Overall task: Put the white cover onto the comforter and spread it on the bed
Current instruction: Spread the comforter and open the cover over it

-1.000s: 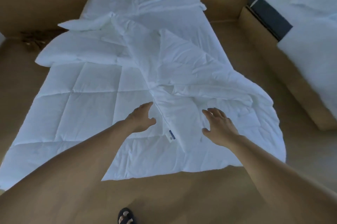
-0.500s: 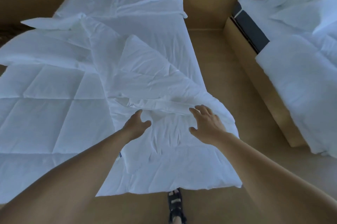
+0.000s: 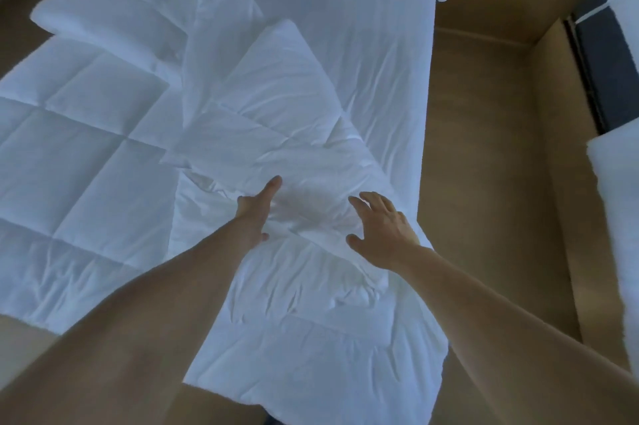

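A white quilted comforter [image 3: 79, 161] lies spread over the bed, its stitched squares showing on the left. A thin, wrinkled white cover [image 3: 276, 106] lies crumpled and folded across the comforter's middle and right side. My left hand [image 3: 257, 213] reaches over the cover with fingers stretched forward and thumb down, touching the fabric. My right hand [image 3: 383, 229] hovers over or rests on the cover a little to the right, fingers spread and lightly bent. Neither hand grips cloth.
Brown floor [image 3: 484, 182] runs along the right of the bed. A second bed [image 3: 615, 200] with white bedding stands at the far right edge. The bed's near edge hangs over the floor in front of me. A pillow-like fold [image 3: 103, 20] lies at upper left.
Both hands have moved forward and farther onto the crumpled cover. The view has closed in on the bed and shifted rightward along it.
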Demonstrator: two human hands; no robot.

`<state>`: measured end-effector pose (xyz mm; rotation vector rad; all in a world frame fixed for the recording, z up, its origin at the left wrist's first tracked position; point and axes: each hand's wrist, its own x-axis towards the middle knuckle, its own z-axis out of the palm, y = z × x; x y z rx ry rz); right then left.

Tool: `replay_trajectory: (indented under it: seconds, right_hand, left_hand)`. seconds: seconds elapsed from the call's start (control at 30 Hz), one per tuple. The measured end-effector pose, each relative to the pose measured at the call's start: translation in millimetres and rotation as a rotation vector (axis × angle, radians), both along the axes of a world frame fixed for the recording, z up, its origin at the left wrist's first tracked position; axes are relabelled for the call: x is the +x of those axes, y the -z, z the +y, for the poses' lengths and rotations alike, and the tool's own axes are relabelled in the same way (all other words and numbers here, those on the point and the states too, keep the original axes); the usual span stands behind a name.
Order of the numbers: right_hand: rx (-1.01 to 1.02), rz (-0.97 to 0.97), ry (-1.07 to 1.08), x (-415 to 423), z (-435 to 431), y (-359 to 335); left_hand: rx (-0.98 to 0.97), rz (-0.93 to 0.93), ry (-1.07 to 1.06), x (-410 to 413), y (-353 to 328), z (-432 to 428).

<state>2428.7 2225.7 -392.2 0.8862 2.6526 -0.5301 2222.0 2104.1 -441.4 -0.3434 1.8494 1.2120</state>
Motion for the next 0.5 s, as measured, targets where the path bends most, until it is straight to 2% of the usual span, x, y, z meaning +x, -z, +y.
replay_trajectory:
  seconds: [0.1, 0.27, 0.4, 0.5]
  right_hand:
    - [-0.009, 0.023, -0.089, 4, 40, 13]
    - [-0.054, 0.062, -0.262, 29, 108, 23]
    - [-0.102, 0.088, -0.325, 71, 161, 4]
    - [-0.131, 0.113, -0.295, 97, 209, -22]
  left_hand:
    - [0.011, -0.022, -0.155, 25, 6, 25]
    - [0.025, 0.141, -0.471, 59, -5, 65]
    - [0.055, 0.331, -0.455, 103, -39, 114]
    - [0.072, 0.476, -0.323, 136, -72, 166]
